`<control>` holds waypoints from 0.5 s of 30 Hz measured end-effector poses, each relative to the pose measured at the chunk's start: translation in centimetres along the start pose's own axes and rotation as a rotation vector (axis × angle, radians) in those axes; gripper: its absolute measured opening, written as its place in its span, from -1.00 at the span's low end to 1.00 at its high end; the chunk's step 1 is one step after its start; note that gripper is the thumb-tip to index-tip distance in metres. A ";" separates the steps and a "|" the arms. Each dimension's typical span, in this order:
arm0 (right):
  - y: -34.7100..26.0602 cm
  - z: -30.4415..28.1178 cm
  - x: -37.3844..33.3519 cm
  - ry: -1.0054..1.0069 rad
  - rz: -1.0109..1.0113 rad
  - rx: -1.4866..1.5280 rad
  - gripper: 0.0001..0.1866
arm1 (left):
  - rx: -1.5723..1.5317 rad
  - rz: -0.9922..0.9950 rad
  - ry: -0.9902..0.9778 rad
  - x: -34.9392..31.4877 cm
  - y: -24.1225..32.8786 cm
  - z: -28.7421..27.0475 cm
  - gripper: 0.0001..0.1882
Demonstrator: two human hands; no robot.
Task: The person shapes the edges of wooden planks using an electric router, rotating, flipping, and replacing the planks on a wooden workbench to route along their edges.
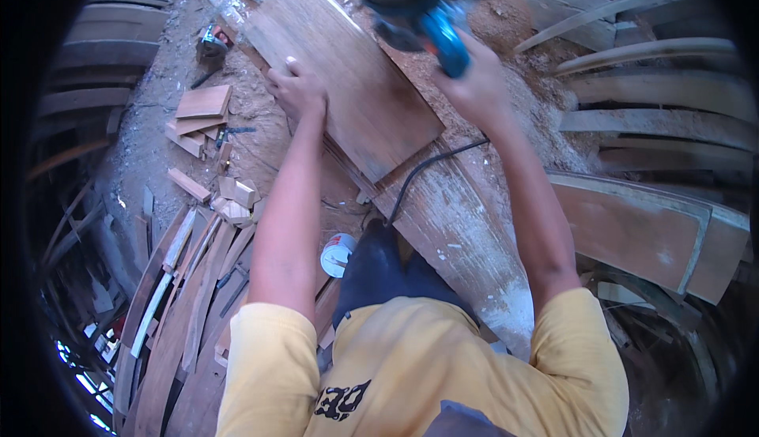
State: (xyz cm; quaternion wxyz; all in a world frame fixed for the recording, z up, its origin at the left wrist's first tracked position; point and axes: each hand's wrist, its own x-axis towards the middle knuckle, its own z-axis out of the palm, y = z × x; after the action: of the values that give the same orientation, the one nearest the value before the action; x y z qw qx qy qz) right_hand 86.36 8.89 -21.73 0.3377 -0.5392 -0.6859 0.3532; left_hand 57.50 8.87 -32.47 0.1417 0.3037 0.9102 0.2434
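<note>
My left hand (298,92) grips the left edge of a wide brown wooden board (356,81), some fingers hidden past the edge. The board lies at a slant on a long, dusty plank (451,212). In my right hand (477,88), closed around its teal handle, is a teal-and-black corded power tool (403,2). It is raised near the board's far right side, partly cut off by the picture's top and blurred, so its exact kind is unclear. A black cord (423,166) curves from below my right wrist across the plank toward my legs.
Wood offcuts (203,102) and small blocks (236,200) lie to the left, near another power tool (213,42). A white tub (337,255) stands by my legs. Curved timbers (656,121) line the right, above a framed panel (632,227). Sawdust covers the ground.
</note>
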 end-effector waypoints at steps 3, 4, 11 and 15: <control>-3.6 -6.8 -10.0 0.004 0.224 -0.002 -0.52 | 0.036 -0.047 0.020 0.2 0.9 -1.1 -0.30; -4.8 -8.4 -13.7 0.021 0.322 -0.005 -0.54 | 0.026 -0.024 0.065 0.6 0.4 -1.3 -0.27; -15.2 -14.6 -35.5 0.258 0.708 -0.022 -0.65 | 0.323 0.263 0.290 -0.6 0.0 -2.9 -0.02; -17.4 -15.7 -41.3 0.368 0.854 -0.057 -0.62 | 0.408 0.195 -0.235 -9.5 9.2 -4.9 0.29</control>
State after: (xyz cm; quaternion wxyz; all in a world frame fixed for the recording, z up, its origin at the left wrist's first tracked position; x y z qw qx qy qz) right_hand 98.72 -32.53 -2.20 0.2632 -0.8361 -0.3406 0.3402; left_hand 67.33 7.57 -22.40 0.1583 0.4388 0.8840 0.0303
